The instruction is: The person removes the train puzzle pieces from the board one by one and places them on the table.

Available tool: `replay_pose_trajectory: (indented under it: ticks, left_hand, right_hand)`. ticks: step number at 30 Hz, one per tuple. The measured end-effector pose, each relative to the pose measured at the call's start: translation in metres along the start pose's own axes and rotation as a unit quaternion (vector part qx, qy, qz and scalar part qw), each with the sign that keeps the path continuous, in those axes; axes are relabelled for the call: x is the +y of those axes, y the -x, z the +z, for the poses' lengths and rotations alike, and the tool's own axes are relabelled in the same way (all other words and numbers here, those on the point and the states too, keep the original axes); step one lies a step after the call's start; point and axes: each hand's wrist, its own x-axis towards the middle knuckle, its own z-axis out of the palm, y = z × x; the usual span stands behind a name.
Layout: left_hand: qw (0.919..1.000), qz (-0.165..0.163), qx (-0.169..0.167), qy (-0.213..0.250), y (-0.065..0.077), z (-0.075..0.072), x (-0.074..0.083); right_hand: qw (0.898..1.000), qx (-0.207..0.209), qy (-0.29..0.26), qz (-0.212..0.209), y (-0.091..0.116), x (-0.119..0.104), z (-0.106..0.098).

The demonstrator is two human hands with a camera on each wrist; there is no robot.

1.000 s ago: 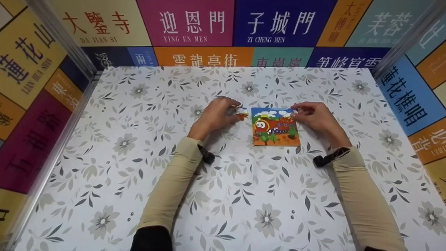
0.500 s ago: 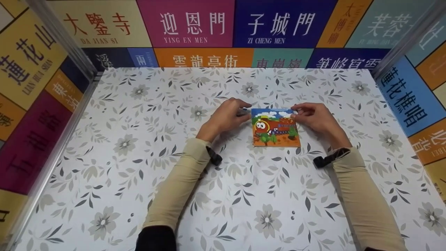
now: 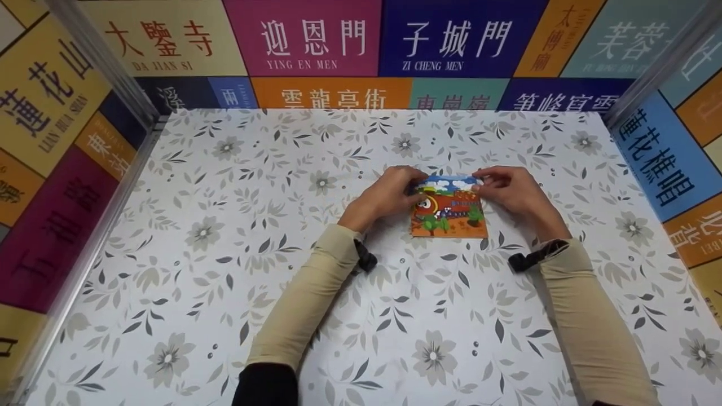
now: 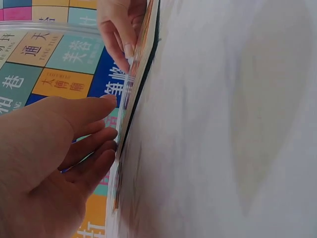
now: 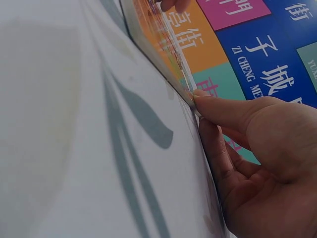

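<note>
In the head view a square picture board [image 3: 451,220] lies on the table, showing a red cartoon train with eyes, green bushes and a cloudy sky. My left hand [image 3: 389,194] is over its upper left corner, thumb across part of the train's face. A small puzzle piece seen between those fingers earlier is now hidden by the hand. Seen from the left wrist, thumb and fingertips are right at the board's edge [image 4: 143,64]. My right hand [image 3: 507,186] pinches the upper right corner; in the right wrist view its thumb [image 5: 213,101] presses on the board's corner.
A white tablecloth [image 3: 225,316] with grey flowers and leaves covers the table. Coloured panels [image 3: 316,39] with large characters stand along the back and both sides. Metal posts [image 3: 96,62] rise at the back corners.
My left hand has moved right from beside the board to over its upper left corner. The puzzle piece in its fingers has gone from sight. My right hand has stayed at the board's corner.
</note>
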Motion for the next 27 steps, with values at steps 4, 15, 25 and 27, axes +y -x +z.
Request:
replay_pose_trajectory:
  ticks: [4,15,25,27]
  left_hand:
    - [0.9998,-0.011,-0.004,-0.019,-0.002,0.004,0.005]
    - [0.998,-0.045,-0.01,-0.043,-0.012,0.012,0.018]
    - [0.9972,-0.061,-0.009,-0.041,-0.015,0.014,0.021]
    - [0.9971,-0.063,-0.008,-0.044,-0.015,0.014,0.021]
  right_hand:
    - [1.0,0.004,-0.001,0.001,0.0,0.001,-0.001]
    - [1.0,0.017,0.012,-0.004,0.003,0.001,0.001]
    - [1.0,0.009,0.001,0.004,0.002,-0.003,0.003]
    - [1.0,0.014,0.004,-0.001,0.002,-0.003,0.003]
